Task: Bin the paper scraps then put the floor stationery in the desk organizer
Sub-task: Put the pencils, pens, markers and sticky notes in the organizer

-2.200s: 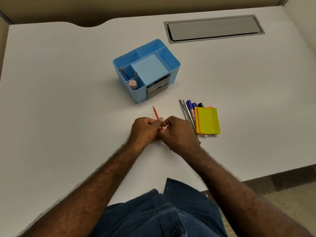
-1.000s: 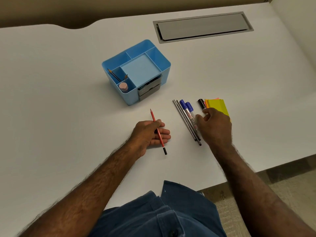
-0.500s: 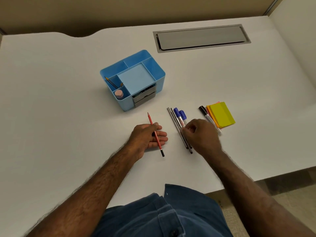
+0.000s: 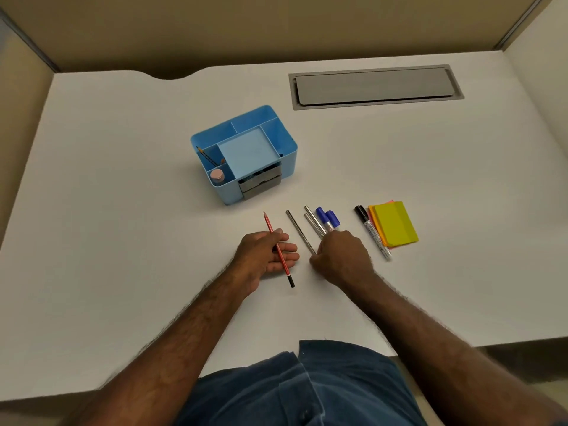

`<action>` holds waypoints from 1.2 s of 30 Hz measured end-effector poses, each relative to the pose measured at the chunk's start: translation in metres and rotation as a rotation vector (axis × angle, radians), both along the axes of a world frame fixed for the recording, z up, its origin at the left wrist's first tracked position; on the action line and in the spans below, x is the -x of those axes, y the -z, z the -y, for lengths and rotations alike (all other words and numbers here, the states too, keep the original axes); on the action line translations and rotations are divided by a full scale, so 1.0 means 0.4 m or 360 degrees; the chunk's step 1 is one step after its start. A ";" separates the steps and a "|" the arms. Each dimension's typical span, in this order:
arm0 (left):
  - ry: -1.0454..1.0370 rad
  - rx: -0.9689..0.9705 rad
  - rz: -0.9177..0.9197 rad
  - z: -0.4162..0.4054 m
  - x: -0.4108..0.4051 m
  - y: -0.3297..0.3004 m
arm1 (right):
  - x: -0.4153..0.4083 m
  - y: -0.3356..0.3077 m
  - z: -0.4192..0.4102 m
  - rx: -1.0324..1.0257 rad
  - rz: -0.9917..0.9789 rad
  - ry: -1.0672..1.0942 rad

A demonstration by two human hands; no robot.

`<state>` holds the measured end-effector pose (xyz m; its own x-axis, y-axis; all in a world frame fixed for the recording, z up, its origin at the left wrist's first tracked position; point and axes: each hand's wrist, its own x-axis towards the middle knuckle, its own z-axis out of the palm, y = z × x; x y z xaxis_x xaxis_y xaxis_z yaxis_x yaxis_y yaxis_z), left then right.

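My left hand (image 4: 264, 256) rests on the white desk (image 4: 123, 241) with a red pencil (image 4: 278, 249) held across its fingers. My right hand (image 4: 341, 256) is curled over the near ends of grey pencils (image 4: 299, 230) and two blue-capped markers (image 4: 327, 218), pinching one grey pencil that lies apart to the left. A black-capped marker (image 4: 372, 232) and a stack of yellow and orange sticky notes (image 4: 395, 224) lie to the right. The blue desk organizer (image 4: 246, 155) stands behind, with pencils and a small pink-lidded jar in its left compartments.
A grey cable hatch (image 4: 375, 86) is set into the desk at the back right. Beige partition walls (image 4: 215, 26) close off the back and both sides. The desk's near edge runs just in front of my blue shirt (image 4: 295, 388).
My right hand moved left from the sticky notes to the grey pencils and pulled one aside toward the left. The left hand keeps the red pencil. My view tilted up.
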<state>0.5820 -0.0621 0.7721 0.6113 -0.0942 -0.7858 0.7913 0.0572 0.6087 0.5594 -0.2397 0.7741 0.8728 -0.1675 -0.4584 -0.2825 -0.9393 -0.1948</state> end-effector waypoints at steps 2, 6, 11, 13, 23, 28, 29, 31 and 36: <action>-0.0031 -0.0026 0.0002 0.005 0.008 0.001 | -0.003 -0.002 -0.003 -0.0041 -0.0001 -0.0013; -0.0070 -0.0021 0.0037 0.007 0.031 0.004 | 0.008 -0.005 -0.015 -0.0236 0.0128 -0.0034; -0.0012 0.0248 0.0089 0.012 0.050 0.000 | 0.039 -0.016 -0.040 -0.0439 0.0219 -0.0115; -0.0011 0.0232 0.0121 0.013 0.052 0.002 | 0.042 -0.017 -0.043 -0.0464 0.0268 -0.0143; -0.0108 0.0165 0.0080 0.003 0.037 0.011 | 0.008 -0.009 0.051 -0.0115 0.0351 0.0112; -0.0085 0.0166 0.0073 0.011 0.039 0.009 | 0.005 0.003 0.065 0.0023 0.0242 0.0025; -0.0078 0.0167 0.0073 0.012 0.040 0.009 | 0.004 0.003 0.064 0.0039 0.0213 0.0026; -0.0076 0.0168 0.0067 0.013 0.043 0.008 | 0.002 0.002 0.059 0.0055 0.0156 0.0021; -0.0078 0.0140 0.0048 0.018 0.051 0.013 | 0.005 0.004 0.033 0.0049 0.0165 0.0044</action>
<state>0.5615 -0.0691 0.7668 0.6400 -0.1313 -0.7571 0.7677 0.1496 0.6231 0.5575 -0.2529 0.7727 0.9101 -0.2049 -0.3601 -0.2883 -0.9374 -0.1953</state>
